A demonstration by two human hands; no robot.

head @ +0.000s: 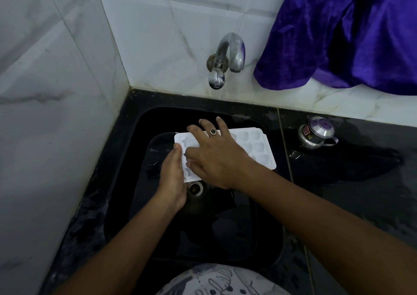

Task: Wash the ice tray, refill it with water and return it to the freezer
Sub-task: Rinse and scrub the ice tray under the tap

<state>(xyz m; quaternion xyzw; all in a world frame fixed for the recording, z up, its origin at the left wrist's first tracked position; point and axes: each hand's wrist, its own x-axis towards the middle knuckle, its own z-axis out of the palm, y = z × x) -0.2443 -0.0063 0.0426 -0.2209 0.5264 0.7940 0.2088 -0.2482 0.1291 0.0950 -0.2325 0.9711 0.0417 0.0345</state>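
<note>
Middle of the frame is filled by the black sink [248,227], and a purple cloth [338,35] is hung upper right. The white ice tray [255,143] is held over the drain [195,187], dead centre. It's pressed flat by the right hand [216,157], fingers spread, and its left end is gripped by the left hand [172,182]. The tap [228,55] is mounted above.

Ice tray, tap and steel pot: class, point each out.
ice tray [257,147], head view, uncovered cells at its right end
tap [229,39], head view, top of the curved spout
steel pot [320,127], head view, its lid
</note>
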